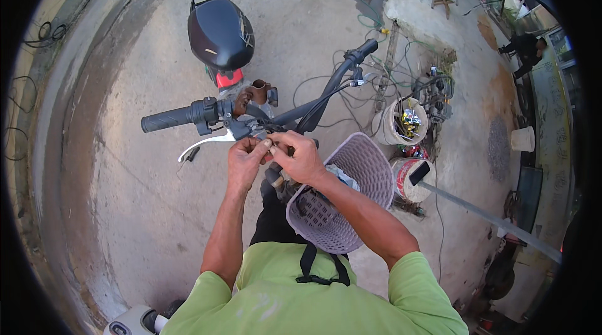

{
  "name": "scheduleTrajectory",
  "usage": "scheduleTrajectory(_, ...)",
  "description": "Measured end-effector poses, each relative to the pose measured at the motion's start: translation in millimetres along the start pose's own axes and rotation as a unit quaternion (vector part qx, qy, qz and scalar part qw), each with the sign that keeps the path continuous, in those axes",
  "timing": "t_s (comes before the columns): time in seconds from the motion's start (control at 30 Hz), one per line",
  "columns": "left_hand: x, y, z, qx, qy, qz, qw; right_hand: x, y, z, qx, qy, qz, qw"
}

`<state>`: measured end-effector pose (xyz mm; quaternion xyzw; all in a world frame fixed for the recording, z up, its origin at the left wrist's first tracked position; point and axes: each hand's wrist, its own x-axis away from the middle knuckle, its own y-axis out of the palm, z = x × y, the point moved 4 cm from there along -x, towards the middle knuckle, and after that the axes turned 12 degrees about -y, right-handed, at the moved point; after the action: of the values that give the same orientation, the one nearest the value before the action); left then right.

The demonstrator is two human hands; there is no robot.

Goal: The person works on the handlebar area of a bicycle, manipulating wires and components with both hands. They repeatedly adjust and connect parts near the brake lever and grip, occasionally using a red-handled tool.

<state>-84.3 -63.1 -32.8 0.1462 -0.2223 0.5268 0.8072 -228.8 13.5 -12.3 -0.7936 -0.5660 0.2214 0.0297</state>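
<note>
My left hand (244, 162) and my right hand (300, 158) meet just on my side of the handlebar (304, 109) of a bike or scooter. Thumbs and fingers on both hands are pinched together, almost touching. What they hold is too small and hidden to name; a bit of reddish-orange shows between them. Dark cables run beside my fingertips. To the left are a black ribbed grip (166, 120) and a silver brake lever (204, 143). A lilac woven basket (370, 159) hangs under my right forearm, with something pale inside.
Beyond the handlebar is a black seat (221, 32). A white bucket (387, 123) of scraps stands to the right, near a lidded bucket (401, 178) bearing a dark phone-like object (419, 173). A grey pole (495, 219) slants in. Hoses cross the concrete; a person (525, 51) is far right.
</note>
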Motion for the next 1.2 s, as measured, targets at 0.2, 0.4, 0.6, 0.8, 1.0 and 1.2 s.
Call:
scheduleTrajectory(0.2, -12, -2, -10, -0.044, 0.025, 0.024, 0.998, 11, -18, 3, -0.083, 0.079, 0.011, 0.993)
scheduleTrajectory(0.4, -9, 1, -16, -0.017, 0.025, 0.054, 0.998, 23, -31, -2, -0.093, 0.091, 0.036, 0.991)
scheduleTrajectory(0.6, -4, 5, -11, 0.021, 0.011, 0.058, 0.998, 36, -36, -1, -0.097, 0.102, 0.025, 0.99)
scheduleTrajectory(0.8, -6, 1, -16, 0.005, 0.006, 0.072, 0.997, 44, -39, -3, -0.091, 0.118, 0.011, 0.989)
scheduleTrajectory(1.0, 2, 2, -5, -0.104, 0.012, 0.086, 0.991, 52, -41, -6, -0.089, 0.131, 0.011, 0.987)
scheduleTrajectory(1.2, 1, 5, -9, -0.046, 0.022, 0.078, 0.996, 59, -40, -2, -0.122, 0.145, 0.025, 0.982)
